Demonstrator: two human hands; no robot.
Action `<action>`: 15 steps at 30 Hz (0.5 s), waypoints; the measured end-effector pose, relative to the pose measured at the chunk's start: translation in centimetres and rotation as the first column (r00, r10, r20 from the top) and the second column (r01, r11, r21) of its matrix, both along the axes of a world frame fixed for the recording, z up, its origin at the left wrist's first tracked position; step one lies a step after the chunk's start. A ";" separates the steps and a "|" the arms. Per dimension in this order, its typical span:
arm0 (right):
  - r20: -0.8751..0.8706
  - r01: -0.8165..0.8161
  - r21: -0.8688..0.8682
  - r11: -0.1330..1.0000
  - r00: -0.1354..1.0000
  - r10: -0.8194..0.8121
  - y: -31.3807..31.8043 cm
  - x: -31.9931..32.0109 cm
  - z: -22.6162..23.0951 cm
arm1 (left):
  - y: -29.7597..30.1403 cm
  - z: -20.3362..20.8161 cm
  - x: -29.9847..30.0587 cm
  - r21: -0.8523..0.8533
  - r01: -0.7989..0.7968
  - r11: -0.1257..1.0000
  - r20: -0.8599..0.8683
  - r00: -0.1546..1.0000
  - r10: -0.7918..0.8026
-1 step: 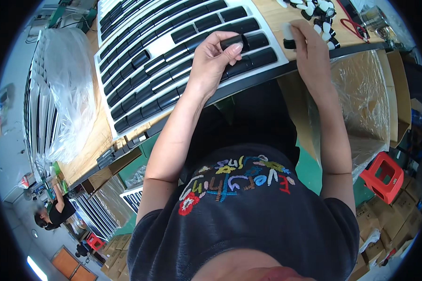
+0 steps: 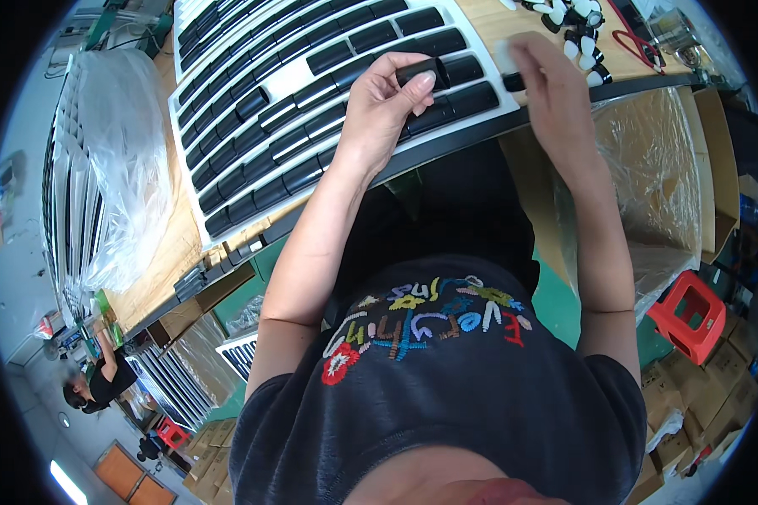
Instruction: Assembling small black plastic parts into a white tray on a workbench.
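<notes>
My left hand is closed on a short black tube, thumb on its near side and fingers curled behind it. The tube's open end points right, just above the tray's front rows. Off to the right, my right hand pinches a small black-and-white plug-like piece, its pale part up and dark part down. A gap separates this piece from the tube. Under my left hand lies a white tray with rows of black tubes; some places in it show bare white.
Loose black-and-white pieces lie at the far right, beside red-handled scissors or pliers and a clear container. Plastic-lined cardboard and a red stool stand right. Plastic-wrapped trays stand left; a person is beyond.
My right hand has moved a little left with the small piece, closer to the tube. My left hand, still on the tube, has hardly shifted.
</notes>
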State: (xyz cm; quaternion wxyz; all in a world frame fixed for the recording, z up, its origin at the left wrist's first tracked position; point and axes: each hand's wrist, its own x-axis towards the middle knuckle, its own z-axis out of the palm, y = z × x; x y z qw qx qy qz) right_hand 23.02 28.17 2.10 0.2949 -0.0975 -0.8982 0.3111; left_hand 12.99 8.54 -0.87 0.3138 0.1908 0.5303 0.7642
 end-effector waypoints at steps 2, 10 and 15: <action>-0.031 -0.236 0.050 0.971 0.971 0.237 -2.0 -0.2 1.7 | -0.2 0.4 0.2 0.013 0.021 1.000 0.031 0.999 -0.021; -0.045 -0.274 0.153 0.949 0.958 0.284 -4.2 -1.8 0.8 | -0.9 1.1 0.8 -0.077 -0.009 0.997 -0.113 0.994 0.000; 0.055 -0.303 0.013 0.953 0.952 0.302 -6.0 -2.6 -0.1 | -2.5 1.6 0.4 -0.192 -0.135 0.972 -0.282 0.956 0.077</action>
